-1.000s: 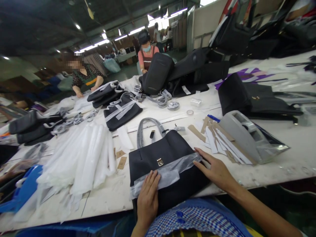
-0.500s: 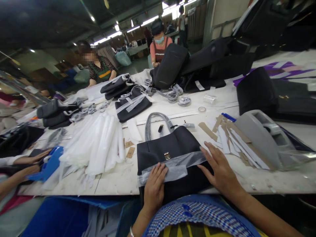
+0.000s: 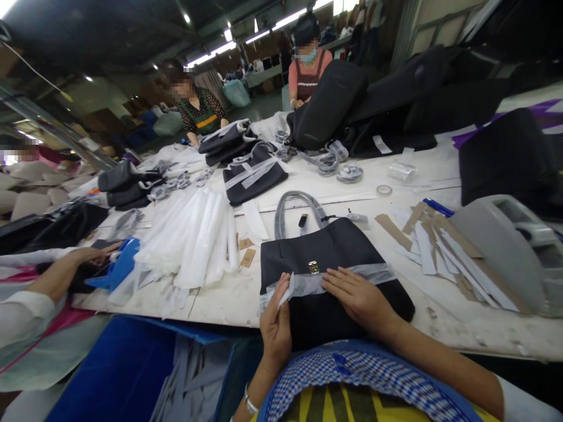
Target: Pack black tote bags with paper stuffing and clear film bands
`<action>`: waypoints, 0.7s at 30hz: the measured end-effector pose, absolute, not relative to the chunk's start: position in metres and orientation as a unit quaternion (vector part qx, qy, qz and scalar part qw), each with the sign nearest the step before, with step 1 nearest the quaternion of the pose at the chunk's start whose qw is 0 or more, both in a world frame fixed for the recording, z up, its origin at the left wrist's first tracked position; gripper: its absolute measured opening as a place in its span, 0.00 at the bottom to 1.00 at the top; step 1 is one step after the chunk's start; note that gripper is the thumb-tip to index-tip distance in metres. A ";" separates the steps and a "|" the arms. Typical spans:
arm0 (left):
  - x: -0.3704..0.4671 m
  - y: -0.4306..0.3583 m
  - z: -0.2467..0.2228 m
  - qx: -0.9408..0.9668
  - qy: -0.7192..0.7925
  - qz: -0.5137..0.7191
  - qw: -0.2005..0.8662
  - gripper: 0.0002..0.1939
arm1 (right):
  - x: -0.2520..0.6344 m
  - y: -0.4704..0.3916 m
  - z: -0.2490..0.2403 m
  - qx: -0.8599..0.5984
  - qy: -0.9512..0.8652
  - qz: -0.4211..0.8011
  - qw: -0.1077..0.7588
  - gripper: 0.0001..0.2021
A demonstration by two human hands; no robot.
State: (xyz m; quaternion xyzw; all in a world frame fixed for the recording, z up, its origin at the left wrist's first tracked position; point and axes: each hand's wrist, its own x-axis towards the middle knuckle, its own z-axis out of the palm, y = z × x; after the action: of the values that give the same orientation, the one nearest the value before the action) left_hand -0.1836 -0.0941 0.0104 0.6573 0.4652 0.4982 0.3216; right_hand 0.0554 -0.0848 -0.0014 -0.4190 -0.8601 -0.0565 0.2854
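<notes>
A black handbag [image 3: 334, 246] with a gold buckle lies flat on the table before me, its wrapped handles [image 3: 299, 202] pointing away. A translucent plastic film strip [image 3: 378, 272] runs across its front below the buckle. My left hand [image 3: 276, 325] is at the bag's left side, turned on edge, with a pale end of the film showing between thumb and fingers. My right hand [image 3: 360, 296] lies flat on the strip near the middle, fingers stretched out and pressed down.
White film rolls [image 3: 206, 240] are heaped to the left, near a co-worker's hand [image 3: 94, 255] and a blue tool [image 3: 116, 272]. Paper and card strips [image 3: 440, 252] and a grey tape dispenser [image 3: 505, 240] lie right. More black bags [image 3: 328, 105] stand behind. A blue bin [image 3: 127, 363] is below the table edge.
My right hand has moved left from the bag's right edge to the middle of the strip. My left hand has turned on edge and closed on the film. The view has shifted.
</notes>
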 end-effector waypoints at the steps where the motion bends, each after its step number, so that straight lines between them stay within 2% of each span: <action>1: -0.184 -0.094 0.015 0.654 0.468 0.502 0.318 0.19 | 0.052 -0.085 -0.001 -0.420 -0.859 -0.056 0.286 0.21; 8: -0.191 -0.093 0.047 0.627 0.517 0.503 0.296 0.20 | 0.034 -0.078 0.006 -0.439 -0.852 -0.027 0.284 0.22; 13: -0.194 -0.091 0.056 0.616 0.540 0.502 0.277 0.20 | 0.026 -0.079 0.006 -0.391 -0.864 -0.010 0.317 0.22; 17: -0.192 -0.088 0.059 0.653 0.522 0.486 0.254 0.20 | 0.022 -0.084 -0.002 -0.341 -0.886 0.005 0.313 0.24; 21: -0.184 -0.083 0.049 0.727 0.469 0.446 0.228 0.20 | 0.016 -0.088 -0.005 -0.329 -0.895 0.051 0.298 0.19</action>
State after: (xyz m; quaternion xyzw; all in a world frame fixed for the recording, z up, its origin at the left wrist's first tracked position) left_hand -0.1845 -0.0833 0.0493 0.7273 0.4686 0.4465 0.2281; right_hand 0.0158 -0.0884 -0.0050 -0.3287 -0.8946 0.0508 0.2984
